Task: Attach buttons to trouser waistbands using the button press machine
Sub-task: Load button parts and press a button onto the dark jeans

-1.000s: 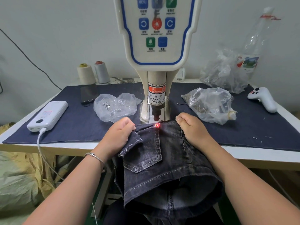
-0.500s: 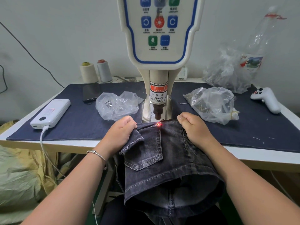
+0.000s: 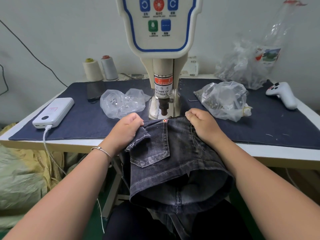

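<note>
Dark grey denim trousers (image 3: 173, 153) hang off the table's front edge, their waistband lying just below the punch of the cream button press machine (image 3: 163, 70). A red laser dot (image 3: 165, 120) glows on the waistband at a seam. My left hand (image 3: 127, 130) grips the waistband with curled fingers to the left of the dot, beside a frayed flap. My right hand (image 3: 204, 125) grips the waistband to the right of the dot. The two hands hold the fabric stretched between them.
A clear bag of small metal parts (image 3: 121, 103) lies left of the machine, and a fuller bag (image 3: 223, 99) lies right. A white power bank (image 3: 54, 112) with cable, a phone (image 3: 96, 90), thread cones (image 3: 99, 68) and a white controller (image 3: 282, 95) sit on the blue mat (image 3: 83, 123).
The view has shifted slightly downward and closer. Both hands keep their grip on the waistband, and the laser dot stays on the same seam.
</note>
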The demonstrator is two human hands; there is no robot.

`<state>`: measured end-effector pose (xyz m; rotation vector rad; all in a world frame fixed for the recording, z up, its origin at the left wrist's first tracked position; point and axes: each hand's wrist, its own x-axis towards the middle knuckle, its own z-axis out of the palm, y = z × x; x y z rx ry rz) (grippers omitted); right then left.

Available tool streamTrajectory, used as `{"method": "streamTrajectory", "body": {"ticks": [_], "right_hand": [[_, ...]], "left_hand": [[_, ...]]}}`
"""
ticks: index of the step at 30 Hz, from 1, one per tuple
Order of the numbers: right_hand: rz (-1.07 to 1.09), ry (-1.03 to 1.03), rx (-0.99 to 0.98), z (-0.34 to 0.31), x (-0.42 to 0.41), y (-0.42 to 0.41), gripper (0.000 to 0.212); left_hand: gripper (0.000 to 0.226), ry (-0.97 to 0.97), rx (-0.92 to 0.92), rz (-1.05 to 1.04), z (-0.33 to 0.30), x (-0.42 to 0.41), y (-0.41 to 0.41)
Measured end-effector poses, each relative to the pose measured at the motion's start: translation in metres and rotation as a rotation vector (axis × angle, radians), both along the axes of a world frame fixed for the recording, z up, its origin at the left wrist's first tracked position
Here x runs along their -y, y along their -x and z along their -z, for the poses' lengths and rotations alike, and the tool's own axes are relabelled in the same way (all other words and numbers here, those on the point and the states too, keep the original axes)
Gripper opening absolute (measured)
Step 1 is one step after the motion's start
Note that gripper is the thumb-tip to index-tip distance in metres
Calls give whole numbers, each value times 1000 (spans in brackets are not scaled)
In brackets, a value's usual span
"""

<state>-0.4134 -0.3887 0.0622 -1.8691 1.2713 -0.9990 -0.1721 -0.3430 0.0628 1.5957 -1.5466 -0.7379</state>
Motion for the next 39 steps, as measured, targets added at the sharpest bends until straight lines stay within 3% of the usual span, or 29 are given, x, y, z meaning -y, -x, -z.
{"method": "streamTrajectory", "body": {"ticks": [14, 33, 39], "right_hand": [[33, -119, 16, -7, 9, -6, 35], [21, -125, 89, -6, 7, -6, 27], [9, -133, 95, -5, 9, -5, 37]], "left_hand": [[21, -25, 6, -67, -4, 3, 7], [20, -32, 20, -70, -3, 3, 7], [20, -33, 9, -63, -2, 4, 6]]}}
